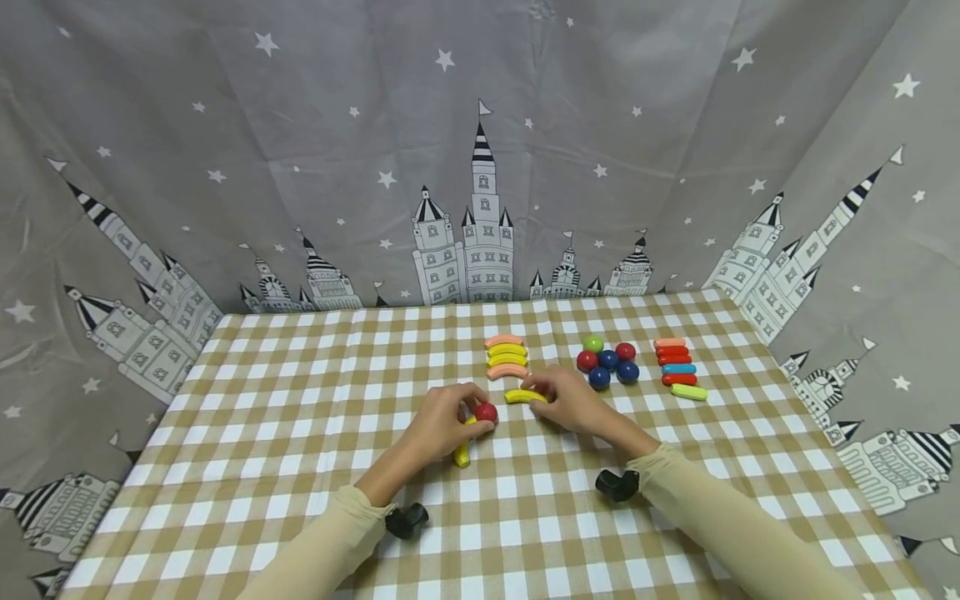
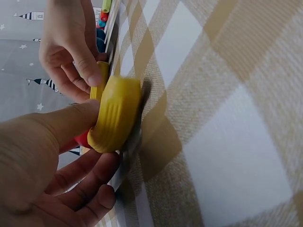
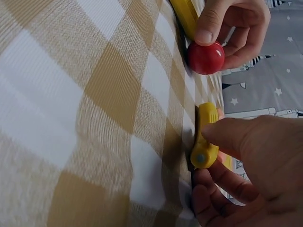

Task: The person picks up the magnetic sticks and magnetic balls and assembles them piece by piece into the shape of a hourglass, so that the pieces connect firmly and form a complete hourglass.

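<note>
While the left hand (image 1: 441, 421) pinches the red ball (image 1: 486, 413) beside one yellow curved piece (image 1: 461, 454), we see the right hand (image 1: 567, 402) clamped on a second yellow piece (image 1: 520, 396) at the near side of four curved pieces (image 1: 507, 361) on the worktop (image 1: 225, 458).

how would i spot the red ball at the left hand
On the checked tablecloth, find the person's left hand. Touching that hand is the red ball, beside a yellow curved piece. It's the only ball outside the cluster farther right.

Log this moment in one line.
left hand: holds red ball | right hand: pinches yellow curved piece | second yellow piece: near left hand
</note>
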### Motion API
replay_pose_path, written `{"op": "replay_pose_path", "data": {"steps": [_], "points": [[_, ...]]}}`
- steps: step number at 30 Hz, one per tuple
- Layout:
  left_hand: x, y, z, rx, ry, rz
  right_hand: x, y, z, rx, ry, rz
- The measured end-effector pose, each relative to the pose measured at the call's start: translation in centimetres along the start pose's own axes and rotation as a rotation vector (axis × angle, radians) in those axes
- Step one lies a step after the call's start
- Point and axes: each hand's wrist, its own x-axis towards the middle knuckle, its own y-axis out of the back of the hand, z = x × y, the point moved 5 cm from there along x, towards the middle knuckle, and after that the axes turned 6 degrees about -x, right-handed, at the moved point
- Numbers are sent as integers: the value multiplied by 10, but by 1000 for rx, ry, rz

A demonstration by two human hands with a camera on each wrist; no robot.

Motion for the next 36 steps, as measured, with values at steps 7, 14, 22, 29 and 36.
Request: {"op": "replay_pose_path", "data": {"steps": [7,14,22,29,36], "points": [[-1,1,-2,-20,-8,5,4,-2,-4,48,-6,12],[0,1,-1,-11,2,18,1,2,-8,63,8,-14],[0,1,1,-22,-4,25,-4,9,-12,77,-22,-25],[1,1,0,-30,25,25,-5,4,-11,132,-34,-26],[1,0,0,-31,38,34,-4,0,-11,161,-62,-44]]}}
